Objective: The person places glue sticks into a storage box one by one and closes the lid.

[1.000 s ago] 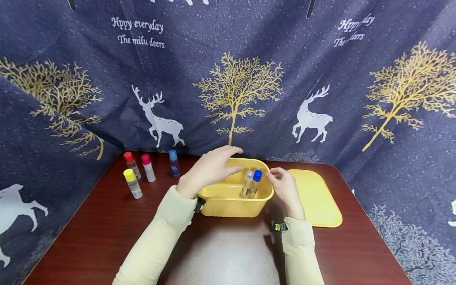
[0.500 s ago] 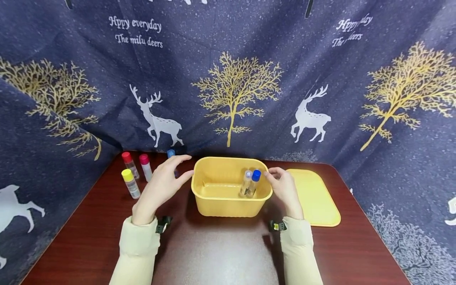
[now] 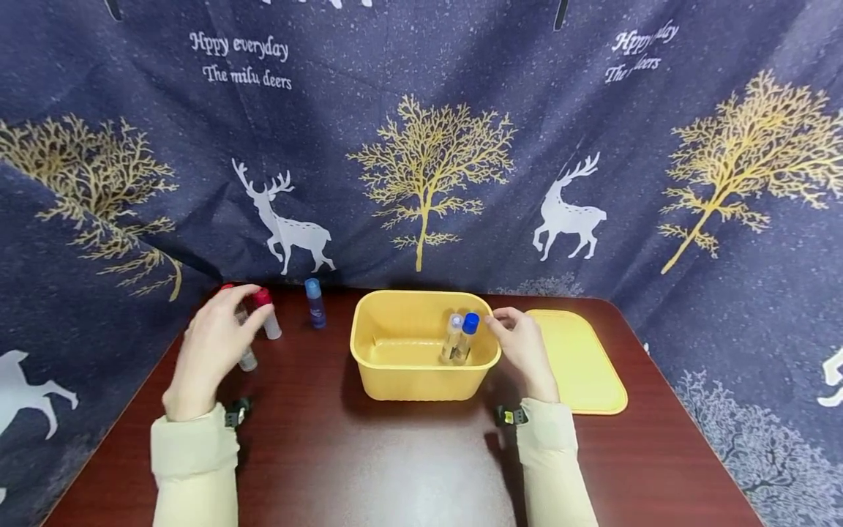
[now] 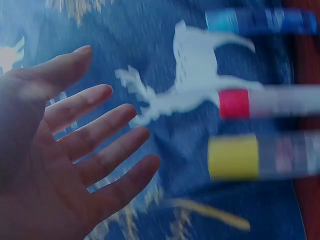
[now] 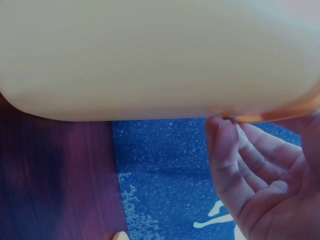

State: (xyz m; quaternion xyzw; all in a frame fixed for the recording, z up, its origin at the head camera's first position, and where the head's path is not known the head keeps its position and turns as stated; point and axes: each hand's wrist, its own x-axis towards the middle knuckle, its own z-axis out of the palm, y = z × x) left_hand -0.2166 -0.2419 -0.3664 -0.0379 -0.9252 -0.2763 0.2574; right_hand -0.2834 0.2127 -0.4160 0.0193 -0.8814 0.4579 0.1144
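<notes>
My left hand [image 3: 214, 344] hovers over the bottles at the table's left, its fingers spread and holding nothing. Near it in the left wrist view are a yellow-capped bottle [image 4: 234, 157], a pink-capped bottle [image 4: 235, 103] and a dark blue bottle [image 4: 262, 21], all blurred. In the head view the hand hides the yellow cap and most of a red-capped bottle [image 3: 227, 286]. With its fingertips, my right hand [image 3: 525, 350] pinches the right rim of a yellow plastic bin [image 3: 421, 384]. Inside that bin, at its right end, lean a clear-capped bottle [image 3: 451, 340] and a blue-capped bottle [image 3: 467, 340].
A flat yellow lid [image 3: 582, 366] lies on the dark red table [image 3: 316, 454] to the right of the bin. Behind the table hangs a blue cloth [image 3: 369, 219] printed with deer and trees.
My left hand has moved left from above the bin, past its left rim, to the standing bottles. My right hand has stayed at the bin's right rim.
</notes>
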